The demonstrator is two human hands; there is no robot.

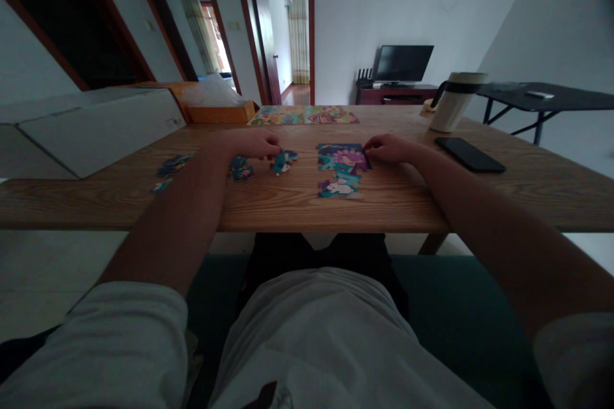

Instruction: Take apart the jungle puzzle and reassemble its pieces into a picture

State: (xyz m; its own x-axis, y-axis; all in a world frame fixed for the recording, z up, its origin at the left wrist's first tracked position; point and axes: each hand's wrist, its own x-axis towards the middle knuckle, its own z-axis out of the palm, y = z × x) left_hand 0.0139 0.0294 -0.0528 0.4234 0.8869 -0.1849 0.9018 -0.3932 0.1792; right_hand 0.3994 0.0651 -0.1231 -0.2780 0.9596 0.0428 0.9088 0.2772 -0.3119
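From afar I watch my left hand point(252, 144) curled over loose jigsaw pieces point(284, 162) on the wooden counter point(288, 211) — whether it grips them I cannot tell — while my open right hand point(389, 149) rests against the partly built jigsaw point(341, 169), seemingly bracing its edge.

No legible text is showing; a small label point(173, 121) on the white carton point(96, 131) is appearing too small and dark to read.
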